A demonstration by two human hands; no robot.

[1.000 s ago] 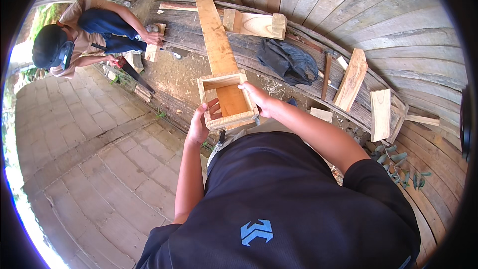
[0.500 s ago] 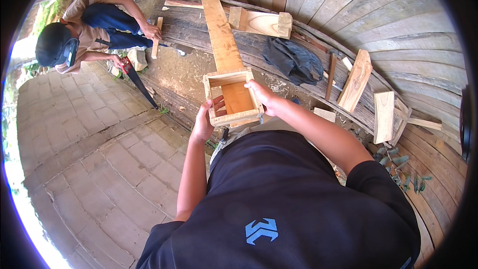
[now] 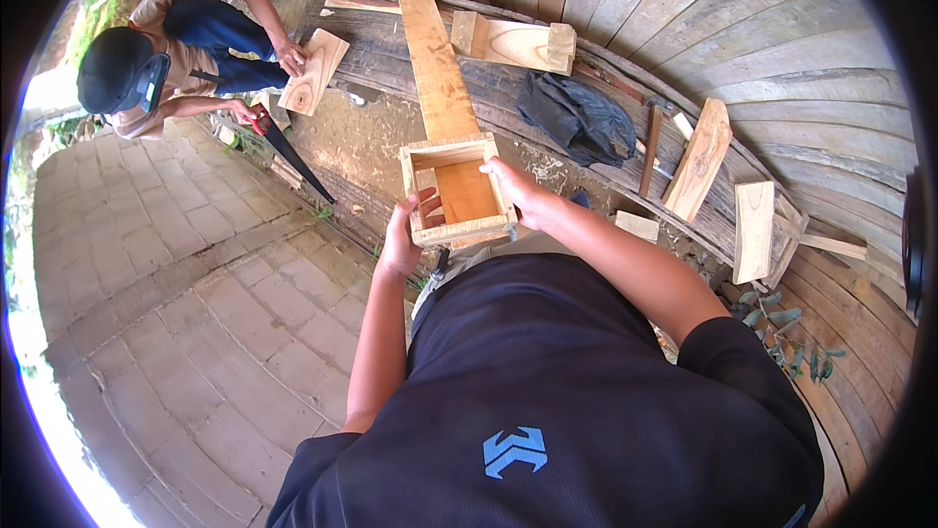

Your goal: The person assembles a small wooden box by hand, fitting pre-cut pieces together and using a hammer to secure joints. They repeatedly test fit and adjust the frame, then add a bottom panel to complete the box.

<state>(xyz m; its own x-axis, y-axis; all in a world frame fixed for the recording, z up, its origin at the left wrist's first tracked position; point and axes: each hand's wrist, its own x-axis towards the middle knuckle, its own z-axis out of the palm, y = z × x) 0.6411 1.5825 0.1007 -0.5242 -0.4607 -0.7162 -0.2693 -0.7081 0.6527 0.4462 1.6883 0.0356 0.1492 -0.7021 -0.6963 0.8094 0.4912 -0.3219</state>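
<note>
Both my hands hold a small square wooden frame (image 3: 464, 231), made of pale strips, in front of my waist. My left hand (image 3: 402, 238) grips its left side, with fingertips showing inside the opening. My right hand (image 3: 516, 194) clasps the right side, its thumb over the upper edge. Orange-brown wood shows inside the frame, in line with a long plank (image 3: 435, 64) that runs away from it. I cannot tell whether that wood is the plank or a bottom.
At the left a person holds a wooden board (image 3: 318, 72) and a red-handled saw (image 3: 291, 159). Along the plank wall lie a black cloth or bag (image 3: 576, 120), a wood piece with end blocks (image 3: 513, 42), and offcuts (image 3: 698, 159). A leafy twig (image 3: 782, 325) is at right.
My hands and the frame stay almost still. The other person's board has turned, now showing its broad face, and their saw has shifted slightly right.
</note>
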